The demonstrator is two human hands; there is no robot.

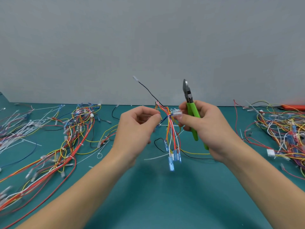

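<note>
Along the left edge of the teal bench [161, 199] lay a heap of thin white plastic cable ties [15, 131]. Just right of it, long harnesses of red, yellow and white wire [72, 138] sprawled from the far edge down toward the near left corner.

The left hand [137, 128] was raised over the middle of the bench with its fingers curled. Its thumb and forefinger pinched strands at the left side of a wire bundle of red, orange, yellow and white strands [171, 129]. That wire bundle hung in the air between the two hands, and its blue-sleeved terminals [171, 162] dangled below, clear of the bench. One black wire with a clear end sleeve [148, 90] stuck up from it toward the far edge. A loose white cable tie [155, 157] lay on the bench beneath.

The right hand [208, 129] gripped green-handled steel side cutters [192, 113] in its palm and curled fingers, blades pointing up. Its thumb and fingertips also pinched a clear sleeve at the right side of the bundle.

By the right edge sat a tangled heap of multicoloured wire harnesses [283, 133] with a white plastic connector block [270, 152] at its near side. A flat orange object [293, 106] lay at the far right corner.
</note>
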